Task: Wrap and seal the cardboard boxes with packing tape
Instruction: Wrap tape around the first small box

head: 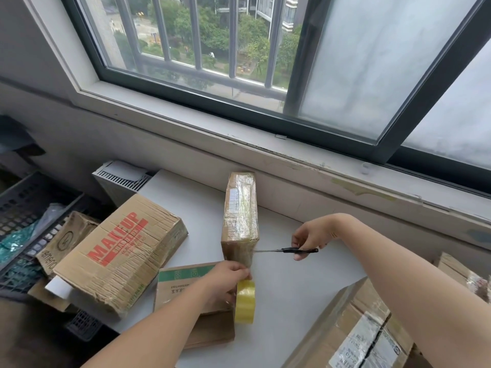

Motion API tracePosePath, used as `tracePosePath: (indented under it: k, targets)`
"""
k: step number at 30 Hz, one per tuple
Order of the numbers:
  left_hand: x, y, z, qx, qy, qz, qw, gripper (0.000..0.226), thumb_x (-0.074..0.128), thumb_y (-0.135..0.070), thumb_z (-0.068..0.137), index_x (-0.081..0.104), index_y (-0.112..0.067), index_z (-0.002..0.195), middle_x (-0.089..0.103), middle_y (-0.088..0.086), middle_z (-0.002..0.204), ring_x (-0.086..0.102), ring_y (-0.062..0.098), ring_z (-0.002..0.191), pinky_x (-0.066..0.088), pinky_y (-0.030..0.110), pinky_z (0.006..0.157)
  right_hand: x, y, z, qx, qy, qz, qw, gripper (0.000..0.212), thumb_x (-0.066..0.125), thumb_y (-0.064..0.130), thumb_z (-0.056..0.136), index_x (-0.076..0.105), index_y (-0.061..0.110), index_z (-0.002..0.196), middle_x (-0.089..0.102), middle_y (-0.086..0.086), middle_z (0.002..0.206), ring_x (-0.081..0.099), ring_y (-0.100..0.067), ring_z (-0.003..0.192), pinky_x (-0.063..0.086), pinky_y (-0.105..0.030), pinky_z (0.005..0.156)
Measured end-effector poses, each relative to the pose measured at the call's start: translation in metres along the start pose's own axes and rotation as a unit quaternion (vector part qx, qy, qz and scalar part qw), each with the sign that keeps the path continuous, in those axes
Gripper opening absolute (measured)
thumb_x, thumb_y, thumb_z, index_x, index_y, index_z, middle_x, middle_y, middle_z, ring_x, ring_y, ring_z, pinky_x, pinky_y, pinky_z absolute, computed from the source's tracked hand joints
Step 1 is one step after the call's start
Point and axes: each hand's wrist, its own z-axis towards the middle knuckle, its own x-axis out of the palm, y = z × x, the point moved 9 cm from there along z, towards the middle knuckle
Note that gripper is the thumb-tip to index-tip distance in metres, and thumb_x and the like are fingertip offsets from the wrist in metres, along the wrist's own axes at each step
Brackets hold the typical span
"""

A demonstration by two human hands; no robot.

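Left hand (pixel 228 277) grips tape roll (pixel 245 301); right hand (pixel 310 235) grips scissors (pixel 288 251) at taped box (pixel 240 213)
Box seems light, stiff, tape-slick; steady it by its edges

Barred window (pixel 212 49) above white table (pixel 287 282); daylight.

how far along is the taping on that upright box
Nearly done: the upright box is already wrapped in glossy tape. Right hand holds scissors at its lower edge, left hand grips the tape roll. Left: the cut; the green-banded box looks unwrapped.
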Motion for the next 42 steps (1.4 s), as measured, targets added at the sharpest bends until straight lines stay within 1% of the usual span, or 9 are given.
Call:
tracePosePath:
  k: [5,11,17,22,29,31,33,37,42]
  targets:
    - [-0.001,-0.003,-0.002,-0.001,-0.007,0.008,1.000,0.025,0.056,-0.026,0.105,0.070,-0.006,0.109,0.065,0.010,0.093,0.064,0.026,0.082,0.060,0.038,0.070,-0.002,0.017,0.006,-0.022,0.001,0.009,1.000,0.038,0.078,0.067,0.069,0.069,0.038,0.093,0.066,0.019,0.085,0.055,-0.005,0.081,0.044,-0.025,0.077]
    - [-0.002,-0.005,-0.004,0.005,-0.008,0.037,0.999,0.023,0.057,-0.026,0.105,0.070,-0.009,0.110,0.065,0.006,0.093,0.064,0.023,0.081,0.062,0.040,0.071,0.002,0.025,0.008,-0.026,-0.007,0.009,1.000,0.029,0.077,0.060,0.078,0.069,0.036,0.094,0.065,0.023,0.078,0.055,-0.005,0.081,0.045,-0.025,0.080]
    - [-0.004,-0.004,-0.007,0.007,-0.012,0.043,0.999,0.024,0.057,-0.028,0.105,0.071,-0.009,0.108,0.066,0.007,0.098,0.065,0.023,0.084,0.064,0.042,0.076,0.008,0.029,0.011,-0.044,-0.029,0.033,0.998,0.027,0.078,0.058,0.079,0.067,0.033,0.081,0.065,0.019,0.072,0.050,-0.006,0.072,0.037,-0.027,0.070]
    - [-0.006,-0.003,-0.008,0.005,-0.011,0.044,0.999,0.028,0.057,-0.029,0.105,0.070,-0.005,0.111,0.066,0.006,0.095,0.064,0.022,0.082,0.063,0.037,0.073,0.005,0.026,0.005,-0.058,-0.051,0.023,0.997,0.028,0.081,0.051,0.079,0.065,0.031,0.068,0.070,0.013,0.075,0.056,0.000,0.067,0.042,-0.024,0.078]
    - [0.003,0.011,-0.008,-0.004,0.016,0.091,0.996,0.019,0.057,-0.024,0.101,0.073,-0.016,0.093,0.064,0.002,0.089,0.061,0.018,0.075,0.063,0.037,0.071,0.019,0.017,0.003,-0.008,-0.056,-0.061,0.997,0.032,0.083,0.054,0.076,0.065,0.027,0.078,0.074,0.012,0.076,0.060,0.001,0.070,0.045,-0.024,0.079]
    - [0.007,0.015,-0.008,-0.011,0.034,0.086,0.996,0.019,0.059,-0.025,0.099,0.072,-0.020,0.087,0.062,0.002,0.086,0.059,0.017,0.072,0.061,0.040,0.074,0.025,0.014,0.007,0.001,-0.068,-0.084,0.994,0.030,0.084,0.052,0.075,0.068,0.028,0.080,0.073,0.013,0.075,0.061,-0.001,0.071,0.046,-0.024,0.074]
    - [0.009,0.013,-0.008,-0.009,0.041,0.114,0.993,0.019,0.060,-0.025,0.098,0.072,-0.021,0.084,0.060,0.000,0.084,0.057,0.015,0.068,0.059,0.034,0.069,0.026,0.012,0.012,0.012,-0.103,-0.110,0.988,0.029,0.086,0.050,0.073,0.072,0.028,0.083,0.069,0.013,0.075,0.059,-0.005,0.075,0.045,-0.026,0.069]
    - [0.015,0.005,-0.013,-0.008,0.065,0.156,0.986,0.016,0.061,-0.025,0.099,0.071,-0.016,0.090,0.060,-0.001,0.082,0.059,0.010,0.058,0.054,0.027,0.055,0.018,0.009,0.018,0.044,-0.178,-0.156,0.971,0.032,0.087,0.048,0.073,0.075,0.027,0.095,0.070,0.004,0.087,0.064,-0.019,0.088,0.050,-0.029,0.072]
    - [0.018,0.014,-0.018,-0.044,0.113,0.176,0.977,0.018,0.062,-0.029,0.100,0.075,-0.018,0.096,0.066,-0.004,0.089,0.064,0.015,0.067,0.060,0.032,0.064,0.015,-0.005,0.019,0.104,-0.216,-0.201,0.950,0.038,0.083,0.044,0.080,0.074,0.017,0.105,0.059,-0.003,0.087,0.058,-0.027,0.081,0.048,-0.030,0.068]
